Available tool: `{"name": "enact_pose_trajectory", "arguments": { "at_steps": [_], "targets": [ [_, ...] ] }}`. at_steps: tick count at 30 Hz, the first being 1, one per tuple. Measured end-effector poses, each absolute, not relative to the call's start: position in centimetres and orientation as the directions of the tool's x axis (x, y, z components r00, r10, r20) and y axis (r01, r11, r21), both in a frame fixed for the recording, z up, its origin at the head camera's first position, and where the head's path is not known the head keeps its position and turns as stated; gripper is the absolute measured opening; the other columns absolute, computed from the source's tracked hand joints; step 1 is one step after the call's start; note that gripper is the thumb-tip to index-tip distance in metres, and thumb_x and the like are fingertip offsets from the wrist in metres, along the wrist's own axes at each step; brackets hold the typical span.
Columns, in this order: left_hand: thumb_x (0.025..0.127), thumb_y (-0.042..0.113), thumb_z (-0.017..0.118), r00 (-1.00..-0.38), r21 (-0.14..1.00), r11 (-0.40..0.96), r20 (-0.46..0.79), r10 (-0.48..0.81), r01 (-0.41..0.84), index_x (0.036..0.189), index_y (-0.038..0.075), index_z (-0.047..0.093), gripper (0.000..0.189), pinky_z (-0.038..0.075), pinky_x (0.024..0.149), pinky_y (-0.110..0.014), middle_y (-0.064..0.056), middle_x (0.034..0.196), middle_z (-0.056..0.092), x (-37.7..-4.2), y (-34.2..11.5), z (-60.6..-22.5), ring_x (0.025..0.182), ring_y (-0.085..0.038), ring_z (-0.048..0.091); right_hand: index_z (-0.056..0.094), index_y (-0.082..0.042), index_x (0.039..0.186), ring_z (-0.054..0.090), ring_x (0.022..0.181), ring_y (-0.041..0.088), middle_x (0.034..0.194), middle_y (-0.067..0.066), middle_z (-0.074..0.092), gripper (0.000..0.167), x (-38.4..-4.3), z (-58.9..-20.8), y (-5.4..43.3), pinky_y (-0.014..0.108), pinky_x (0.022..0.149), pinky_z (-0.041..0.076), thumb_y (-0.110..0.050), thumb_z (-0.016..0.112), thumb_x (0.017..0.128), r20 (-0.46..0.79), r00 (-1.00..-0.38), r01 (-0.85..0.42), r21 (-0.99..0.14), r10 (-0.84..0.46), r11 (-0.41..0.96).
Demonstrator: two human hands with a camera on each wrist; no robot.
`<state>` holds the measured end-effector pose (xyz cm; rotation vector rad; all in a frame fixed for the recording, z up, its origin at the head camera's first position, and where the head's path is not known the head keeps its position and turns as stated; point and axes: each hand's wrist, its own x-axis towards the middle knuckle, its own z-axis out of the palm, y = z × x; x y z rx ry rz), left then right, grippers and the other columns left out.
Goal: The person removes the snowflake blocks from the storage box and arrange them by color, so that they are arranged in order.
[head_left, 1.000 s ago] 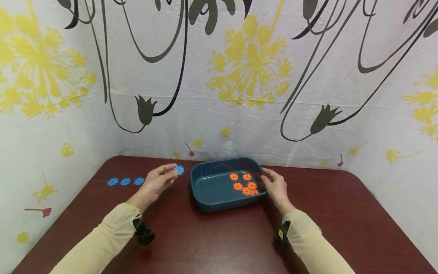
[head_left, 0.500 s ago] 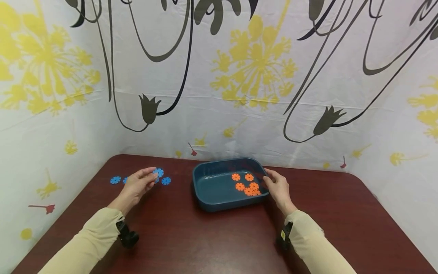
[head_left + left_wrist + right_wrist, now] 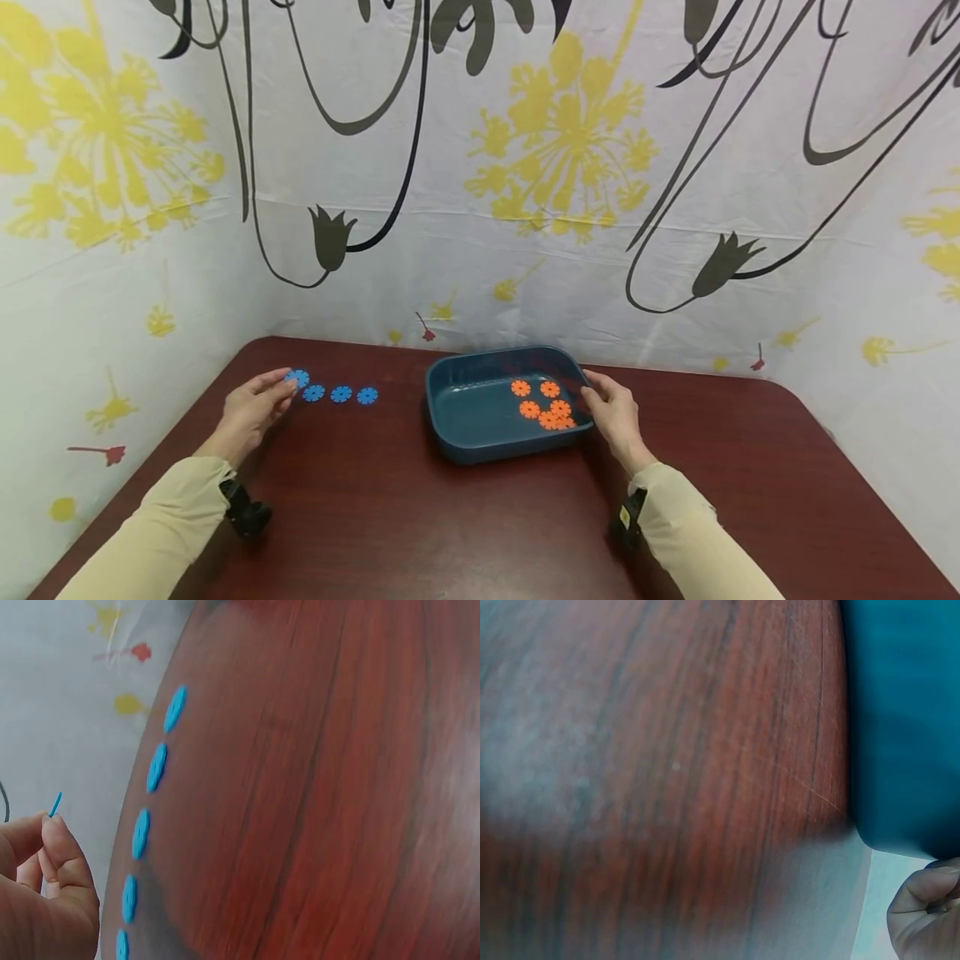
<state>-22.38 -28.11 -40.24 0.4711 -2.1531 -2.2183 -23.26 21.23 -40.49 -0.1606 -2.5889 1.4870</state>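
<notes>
My left hand pinches a blue notched plastic disc between thumb and fingers, above the table's left side. Beneath and to the right of it, several blue discs lie flat in a row. The left wrist view shows the held disc edge-on at the fingertips, with the row running beside the hand. My right hand grips the right end of a dark teal rectangular tray, thumb at the rim. Inside that tray, several orange notched discs are gathered toward the right.
A dark red-brown wooden table carries everything. White cloth walls with printed flowers stand close behind and along both sides. In the right wrist view, the tray's wall fills the right side.
My left hand has moved left with the blue disc, from near the tray to the row's left part, uncovering the discs at its right. The right hand keeps its hold on the tray.
</notes>
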Motion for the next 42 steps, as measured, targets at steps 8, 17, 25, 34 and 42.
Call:
{"name": "enact_pose_trajectory", "arguments": {
  "at_steps": [8,17,25,34,42],
  "targets": [
    [0.088,0.016,0.066,-0.925,0.971,-0.122,-0.232,-0.302,-0.204,0.106,0.02,0.057,0.02,0.051,0.06,-0.016,0.018,0.074,0.062,-22.6,-31.1,-40.6,0.065,0.003,0.058,0.049,-0.01,0.137,0.061,0.104,0.033,0.112,0.022,0.06,0.039,-23.3,-40.4,21.2,0.042,0.083,0.054,-0.016,0.05,0.098,0.066,-0.983,0.028,-0.866,0.17,0.499],
    [0.09,0.01,0.06,-0.91,0.964,-0.171,-0.252,-0.328,-0.206,0.109,0.018,0.054,0.021,0.05,0.06,-0.013,0.018,0.071,0.059,-22.7,-33.2,-40.6,0.063,0.003,0.057,0.049,-0.011,0.137,0.061,0.102,0.032,0.112,0.021,0.06,0.04,-23.1,-40.4,21.3,0.035,0.078,0.055,-0.019,0.051,0.098,0.069,-0.982,0.033,-0.854,0.175,0.519],
    [0.089,0.003,0.06,-0.88,0.95,-0.245,-0.277,-0.385,-0.192,0.101,0.017,0.059,0.018,0.051,0.058,-0.012,0.016,0.066,0.06,-22.9,-34.4,-41.7,0.06,0.002,0.058,0.05,-0.01,0.136,0.062,0.101,0.031,0.111,0.022,0.061,0.039,-23.2,-40.4,21.2,0.034,0.078,0.056,-0.018,0.051,0.098,0.076,-0.982,0.025,-0.855,0.173,0.518],
    [0.088,0.005,0.061,-0.865,0.955,-0.184,-0.288,-0.41,-0.231,0.1,0.019,0.058,0.019,0.05,0.056,-0.013,0.018,0.064,0.059,-22.7,-35.4,-41.9,0.056,0.003,0.058,0.05,-0.01,0.136,0.062,0.104,0.032,0.112,0.022,0.061,0.039,-23.3,-40.5,21.2,0.036,0.081,0.055,-0.017,0.051,0.098,0.072,-0.981,0.027,-0.865,0.178,0.501],
    [0.09,0.016,0.06,-0.851,0.953,0.033,-0.253,-0.46,-0.301,0.121,0.013,0.054,0.031,0.049,0.054,-0.014,0.024,0.063,0.054,-22.8,-35.8,-42.0,0.055,0.005,0.057,0.05,-0.009,0.136,0.062,0.104,0.033,0.112,0.023,0.06,0.039,-23.4,-40.5,21.1,0.039,0.083,0.054,-0.016,0.051,0.098,0.067,-0.981,0.032,-0.868,0.18,0.496]
  ]
}}
